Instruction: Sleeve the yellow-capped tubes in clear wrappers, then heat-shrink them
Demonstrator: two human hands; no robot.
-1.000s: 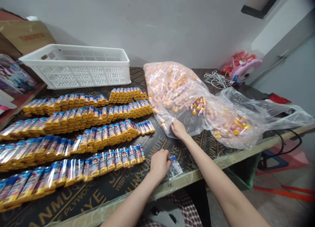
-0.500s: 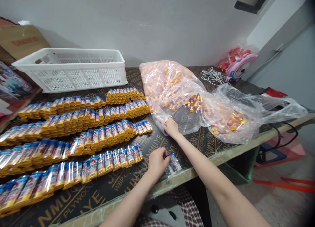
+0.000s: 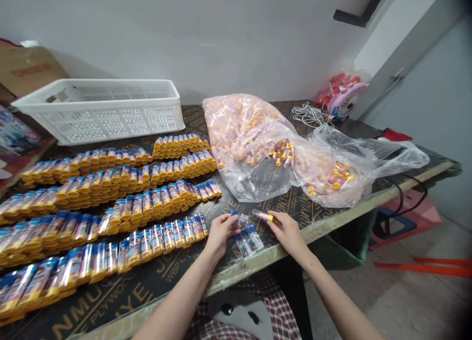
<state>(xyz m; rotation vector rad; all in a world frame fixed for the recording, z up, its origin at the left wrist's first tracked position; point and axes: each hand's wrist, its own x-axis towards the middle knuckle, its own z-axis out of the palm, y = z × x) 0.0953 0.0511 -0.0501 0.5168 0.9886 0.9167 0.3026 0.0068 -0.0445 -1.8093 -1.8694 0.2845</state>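
My left hand (image 3: 220, 236) pinches a small clear tube with a blue end (image 3: 241, 219) above the near edge of the table. Facing it, my right hand (image 3: 290, 235) is closed on the yellow end of a slim clear tube (image 3: 262, 215) whose free end points left. The two tubes are apart. Just below them, several clear pieces with blue ends (image 3: 250, 241) lie side by side on the table. Beyond my hands a large translucent plastic bag (image 3: 254, 195) spreads out, with many yellow-ended tubes (image 3: 283, 153) in it.
Stacked rows of blue-and-yellow capped tubes (image 3: 137, 208) fill the left of the dark plywood table (image 3: 173, 269). Behind them stands a white plastic basket (image 3: 121, 119). A bundle of white cord (image 3: 311, 115) and a pink fan (image 3: 348, 101) are at the back right.
My right hand has left the bag and come back toward my left hand, now with a yellow-ended tube. My left hand has lifted a blue-ended tube off the pieces on the table.
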